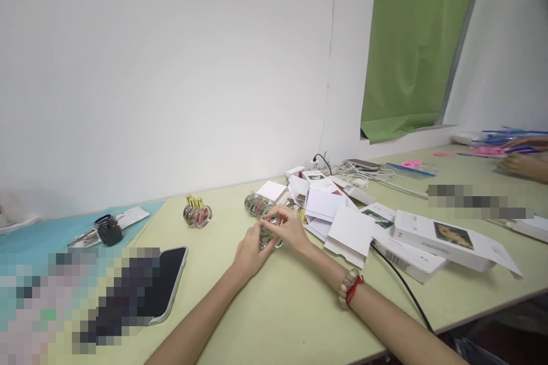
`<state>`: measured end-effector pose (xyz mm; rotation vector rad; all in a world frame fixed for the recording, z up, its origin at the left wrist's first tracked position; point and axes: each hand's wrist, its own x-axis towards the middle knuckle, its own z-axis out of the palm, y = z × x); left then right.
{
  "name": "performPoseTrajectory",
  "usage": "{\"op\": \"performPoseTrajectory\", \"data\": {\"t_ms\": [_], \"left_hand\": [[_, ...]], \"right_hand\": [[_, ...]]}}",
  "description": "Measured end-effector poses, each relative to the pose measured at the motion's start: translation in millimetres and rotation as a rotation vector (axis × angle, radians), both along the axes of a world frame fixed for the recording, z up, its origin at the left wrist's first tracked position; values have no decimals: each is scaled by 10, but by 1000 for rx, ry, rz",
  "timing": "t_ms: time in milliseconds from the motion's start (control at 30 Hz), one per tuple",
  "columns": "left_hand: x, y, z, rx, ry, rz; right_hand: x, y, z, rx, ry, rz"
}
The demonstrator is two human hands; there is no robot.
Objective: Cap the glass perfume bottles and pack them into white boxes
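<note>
A small round glass bottle [269, 238] with greenish contents is between my hands above the table. My left hand [250, 252] is closed around its near left side. At the top of this bottle, the thumb and index finger of my right hand [291, 229] come together in a pinch; what they pinch is too small to make out. Just behind my hands, several similar round bottles [256, 203] lie close together, partly hidden by my fingers. Further left, a small group of round glass bottles with gold necks [197, 214] stands upright.
White opened cartons [349, 234] are heaped to the right, beside flat printed boxes [445, 239] and a black cable [402, 279]. A tablet or phone [169, 282] and a dark jar [108, 230] are left. At far right, another person's hand [524, 166] is near pink scissors [411, 163].
</note>
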<state>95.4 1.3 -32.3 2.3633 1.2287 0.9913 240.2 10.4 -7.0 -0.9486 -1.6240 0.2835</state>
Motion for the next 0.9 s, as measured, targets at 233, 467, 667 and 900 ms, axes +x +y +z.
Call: {"op": "performPoseTrajectory", "data": {"t_ms": [233, 467, 667, 900], "left_hand": [[4, -17, 23, -17, 37, 12], [-4, -23, 34, -12, 44, -12], [-5, -14, 31, -29, 68, 5], [-2, 9, -16, -12, 58, 18]], "right_hand": [[20, 40, -3, -42, 21, 17], [77, 71, 32, -295, 40, 162], [68, 58, 32, -307, 77, 175], [42, 33, 44, -284, 52, 141]]}}
